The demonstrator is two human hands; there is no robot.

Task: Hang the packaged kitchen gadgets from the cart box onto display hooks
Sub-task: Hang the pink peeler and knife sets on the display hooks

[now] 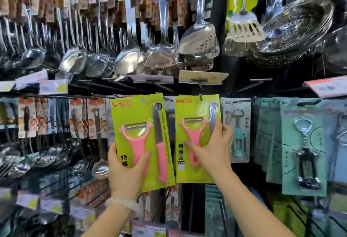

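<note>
My left hand (126, 169) grips the lower part of a green card pack (131, 113) holding a pink peeler and a pink-handled knife, raised in front of the display and tilted slightly. A second, identical green pack (195, 109) hangs on a display hook (201, 97) to its right. My right hand (214, 148) holds this pack at its right side, thumb on the front over the peeler handle and fingers round the right edge. The cart box is out of view.
Steel ladles and spatulas (161, 49) hang in rows above, with strainers (293, 28) at the upper right. Teal corkscrew packs (238, 129) hang just right of the green packs. Price tags (152, 79) sit on hook ends. More carded tools (78, 118) fill the left.
</note>
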